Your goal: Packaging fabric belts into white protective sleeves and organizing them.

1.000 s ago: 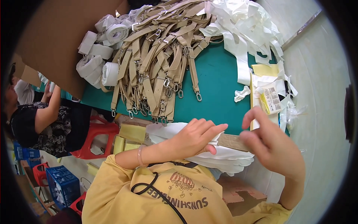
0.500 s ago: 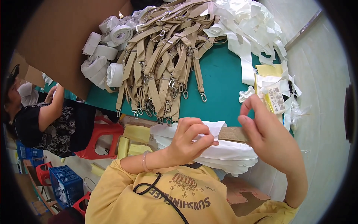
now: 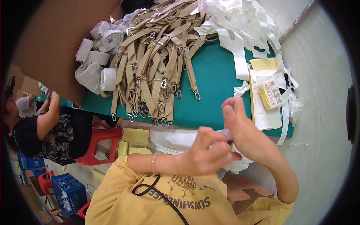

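Note:
My left hand [image 3: 210, 152] and my right hand [image 3: 245, 135] meet in front of my chest, below the table's near edge. Curled fingers of the left hand close on a tan strap, now almost wholly hidden; the half-second-old view shows it with white wrapping. On the right, thumb and forefinger are bent above the left fingers, while the other fingers are hidden behind the palm around the strap's end. White sheet material [image 3: 170, 139] lies beneath both hands. Ahead, a heap of tan straps [image 3: 150, 71] with metal clips hangs over the table edge.
On the green table [image 3: 212, 71] lie white rolls [image 3: 108, 78], a tangle of white strips [image 3: 240, 22] and papers with a small yellow-and-white packet [image 3: 269, 93]. A cardboard sheet [image 3: 56, 45] stands left. Beyond are a seated person [image 3: 45, 123], red stool [image 3: 103, 144] and blue crate [image 3: 67, 191].
My right hand has moved left and down against my left hand, which has shifted right. The tan strap visible between them is now covered. The whole view has shifted slightly.

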`<state>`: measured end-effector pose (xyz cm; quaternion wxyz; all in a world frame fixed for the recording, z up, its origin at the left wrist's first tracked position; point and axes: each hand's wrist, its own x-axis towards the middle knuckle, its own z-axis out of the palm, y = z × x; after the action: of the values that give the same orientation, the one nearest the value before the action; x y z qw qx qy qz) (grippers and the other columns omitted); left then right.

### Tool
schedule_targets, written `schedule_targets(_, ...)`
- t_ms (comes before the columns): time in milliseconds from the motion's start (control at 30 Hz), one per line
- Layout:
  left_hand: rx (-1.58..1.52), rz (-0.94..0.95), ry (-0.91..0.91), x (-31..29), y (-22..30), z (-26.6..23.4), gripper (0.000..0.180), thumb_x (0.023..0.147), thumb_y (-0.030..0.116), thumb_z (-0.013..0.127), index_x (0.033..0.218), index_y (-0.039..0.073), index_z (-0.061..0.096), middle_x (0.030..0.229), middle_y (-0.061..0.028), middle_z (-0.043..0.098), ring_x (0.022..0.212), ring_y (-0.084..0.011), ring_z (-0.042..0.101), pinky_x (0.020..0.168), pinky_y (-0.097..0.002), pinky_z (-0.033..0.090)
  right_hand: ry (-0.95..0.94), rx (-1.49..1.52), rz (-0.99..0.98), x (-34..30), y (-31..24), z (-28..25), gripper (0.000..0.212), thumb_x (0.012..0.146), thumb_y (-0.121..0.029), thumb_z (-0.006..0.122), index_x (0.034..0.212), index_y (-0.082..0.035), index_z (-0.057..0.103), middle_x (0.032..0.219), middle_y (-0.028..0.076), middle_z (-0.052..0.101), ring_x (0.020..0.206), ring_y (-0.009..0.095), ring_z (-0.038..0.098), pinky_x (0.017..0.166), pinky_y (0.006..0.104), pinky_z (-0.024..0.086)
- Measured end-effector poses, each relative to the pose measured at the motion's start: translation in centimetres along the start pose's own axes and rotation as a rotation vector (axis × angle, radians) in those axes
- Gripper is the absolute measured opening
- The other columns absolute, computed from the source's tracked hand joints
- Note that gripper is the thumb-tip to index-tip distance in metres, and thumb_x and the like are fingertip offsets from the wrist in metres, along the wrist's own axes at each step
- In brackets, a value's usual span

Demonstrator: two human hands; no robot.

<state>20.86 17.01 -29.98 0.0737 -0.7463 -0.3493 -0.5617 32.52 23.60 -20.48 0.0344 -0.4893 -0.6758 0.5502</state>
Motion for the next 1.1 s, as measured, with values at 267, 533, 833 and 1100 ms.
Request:
schedule_targets(267, -0.133, -0.171, -0.119, -3.1, -1.1, 1.6, 0.039, 0.068, 0.032, 0.08, 0.09, 0.01, 0.056, 0.085, -0.0037, 0.051, 0.077, -0.0234, 0.05, 0.063, -0.034, 0.038, -0.031, 0.429, 0.026, -2.0, 7.0, -3.1, 0.046, 0.098, -0.056, 0.026, 0.115, -0.014, 0.036, 0.091, 0.002, 0.047, 0.069, 0.008, 0.043, 0.057, 0.0214, 0.037)
schedule_targets(533, 0.066, 0.039, -0.199, -2.2, -0.8, 2.2, 0.02, 0.062, 0.01, 0.073, 0.076, 0.01, 0.058, 0.079, 0.001, 0.051, 0.074, -0.0193, 0.05, 0.061, -0.0304, 0.037, 0.03, -0.105, -0.255, -2.8, 4.3, -3.8, 0.016, 0.095, -0.017, 0.039, 0.109, -0.009, 0.037, 0.09, 0.004, 0.043, 0.068, 0.007, 0.045, 0.056, 0.0232, 0.038)
schedule_targets(833, 0.091, 0.067, -0.09, -1.1, -0.6, -0.7, 0.019, 0.063, 0.008, 0.065, 0.08, 0.01, 0.059, 0.081, 0.0019, 0.051, 0.078, -0.016, 0.049, 0.061, -0.0292, 0.036, 0.029, -0.225, -0.252, -4.3, -1.0, -3.1, 0.025, 0.084, 0.012, 0.043, 0.103, -0.004, 0.036, 0.093, 0.007, 0.042, 0.067, 0.012, 0.049, 0.06, 0.0271, 0.042)
schedule_targets(1100, 0.132, 0.137, -0.045, -0.4, -0.2, -1.4, 0.016, 0.063, 0.01, 0.063, 0.078, 0.013, 0.057, 0.081, 0.0041, 0.05, 0.08, -0.0144, 0.049, 0.064, -0.0274, 0.034, 0.28, -0.343, -0.273, -3.4, -1.6, -0.6, 0.029, 0.087, 0.002, 0.054, 0.11, -0.004, 0.037, 0.088, 0.012, 0.047, 0.069, 0.021, 0.047, 0.063, 0.0332, 0.042)
